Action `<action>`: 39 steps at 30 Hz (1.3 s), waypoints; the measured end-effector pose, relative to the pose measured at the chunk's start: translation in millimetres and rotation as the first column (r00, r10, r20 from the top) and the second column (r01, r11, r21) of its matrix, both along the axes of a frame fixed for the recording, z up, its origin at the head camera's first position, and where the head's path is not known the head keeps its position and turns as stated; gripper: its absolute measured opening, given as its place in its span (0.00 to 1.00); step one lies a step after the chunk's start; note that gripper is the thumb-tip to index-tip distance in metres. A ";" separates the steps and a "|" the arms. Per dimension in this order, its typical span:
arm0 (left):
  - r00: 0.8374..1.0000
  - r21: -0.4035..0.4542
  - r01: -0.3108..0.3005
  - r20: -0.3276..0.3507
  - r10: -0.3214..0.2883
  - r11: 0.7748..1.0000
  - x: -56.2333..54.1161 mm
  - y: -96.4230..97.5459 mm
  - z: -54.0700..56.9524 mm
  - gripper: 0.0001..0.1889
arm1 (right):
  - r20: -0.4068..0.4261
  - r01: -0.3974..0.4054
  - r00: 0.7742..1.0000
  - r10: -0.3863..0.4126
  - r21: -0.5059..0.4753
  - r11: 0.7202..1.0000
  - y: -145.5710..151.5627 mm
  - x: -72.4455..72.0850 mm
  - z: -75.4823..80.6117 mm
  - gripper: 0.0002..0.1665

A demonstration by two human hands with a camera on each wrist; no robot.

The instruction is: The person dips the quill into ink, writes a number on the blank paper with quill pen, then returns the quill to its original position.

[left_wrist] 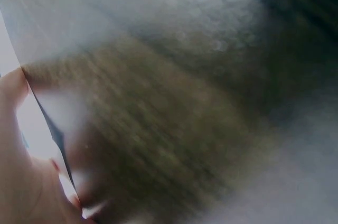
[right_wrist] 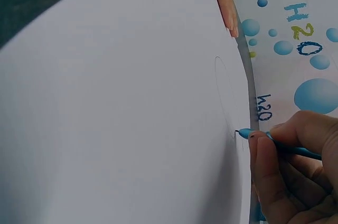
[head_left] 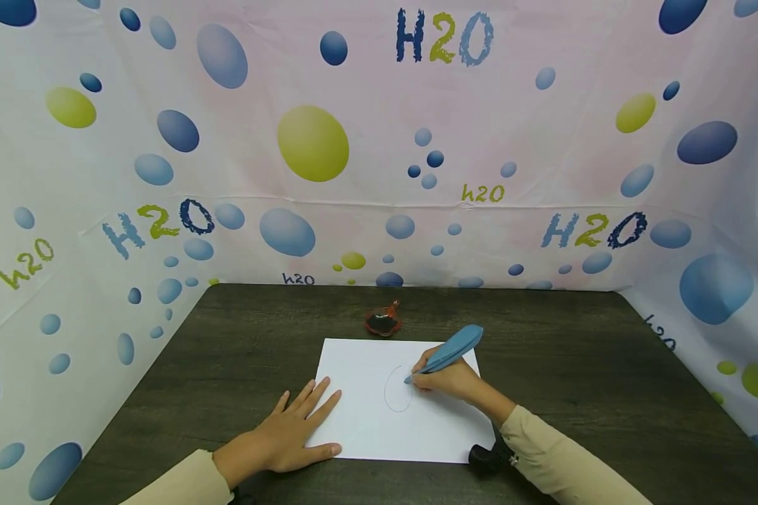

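Observation:
A white sheet of paper (head_left: 410, 438) lies on the dark table, bearing a thin curved outline (head_left: 385, 394) like an elongated oval. My right hand (head_left: 451, 379) grips a blue feather-shaped pen (head_left: 456, 346) between thumb and fingers. In the right wrist view, the pen (right_wrist: 303, 151) has its tip at the paper, beside the drawn line. My left hand (head_left: 293, 433) rests with fingers spread on the paper's left side. The left wrist view is mostly blurred and shows only part of the left hand (left_wrist: 21, 187) at its edge.
Just beyond the paper sits a small reddish, see-through object with a dark middle (head_left: 383, 322). The dark wood-grain table (head_left: 581, 379) reaches back to a white cloth backdrop (head_left: 366, 140) printed with bubbles and H2O. A black device (head_left: 485, 457) is at the right wrist.

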State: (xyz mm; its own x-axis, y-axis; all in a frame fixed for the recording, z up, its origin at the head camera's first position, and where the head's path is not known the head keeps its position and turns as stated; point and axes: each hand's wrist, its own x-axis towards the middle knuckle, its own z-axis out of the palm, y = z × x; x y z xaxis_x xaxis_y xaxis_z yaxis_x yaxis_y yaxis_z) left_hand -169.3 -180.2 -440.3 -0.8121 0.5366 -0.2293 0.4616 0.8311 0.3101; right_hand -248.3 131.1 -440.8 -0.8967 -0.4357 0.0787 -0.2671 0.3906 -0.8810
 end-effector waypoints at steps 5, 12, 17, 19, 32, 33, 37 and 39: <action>1.000 0.004 0.002 -0.006 -0.002 1.000 -1.1 -0.3 -2.0 0.45 | 0.020 -0.008 1.000 0.009 -0.040 0.999 -4.7 1.2 -1.4 0.03; 1.000 -0.002 0.003 -0.012 -0.003 1.000 -0.5 -1.3 -3.5 0.45 | 0.022 -0.019 1.000 0.020 -0.073 0.997 -12.8 3.1 -3.2 0.03; 1.000 0.013 0.005 -0.005 -0.005 1.000 -0.1 -0.8 -1.2 0.45 | 0.045 -0.033 0.998 0.036 -0.071 0.997 -18.5 6.3 -2.6 0.05; 1.000 0.004 0.005 -0.014 -0.005 1.000 -1.0 -1.2 -4.4 0.45 | 0.045 -0.036 0.998 0.039 -0.067 0.997 -20.7 8.8 -0.3 0.04; 0.999 0.003 0.001 -0.036 0.000 1.000 -2.4 -2.5 -11.3 0.45 | 0.014 -0.126 0.992 0.127 -0.063 0.990 -27.4 30.4 31.0 0.03; 0.999 0.001 -0.002 -0.034 0.002 1.000 -2.2 -2.4 -10.8 0.45 | 0.011 -0.132 0.991 0.133 -0.065 0.989 -27.5 30.4 30.9 0.03; 1.000 -0.006 -0.011 -0.027 0.011 1.000 -2.5 -1.6 -10.4 0.46 | 0.003 -0.143 0.990 0.143 -0.057 0.988 -27.6 30.2 29.6 0.03; 1.000 -0.005 -0.012 -0.019 0.012 1.000 -1.9 -0.8 -7.7 0.46 | 0.001 -0.146 0.989 0.146 -0.054 0.988 -27.7 30.4 29.2 0.03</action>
State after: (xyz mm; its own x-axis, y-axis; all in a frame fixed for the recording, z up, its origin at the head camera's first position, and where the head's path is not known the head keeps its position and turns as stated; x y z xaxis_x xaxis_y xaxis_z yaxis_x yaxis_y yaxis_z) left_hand -171.2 -181.0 -448.0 -0.8228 0.5255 -0.2162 0.4574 0.8383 0.2968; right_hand -217.9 103.4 -411.7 -0.8244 -0.5569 0.1015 -0.3134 0.2997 -0.9011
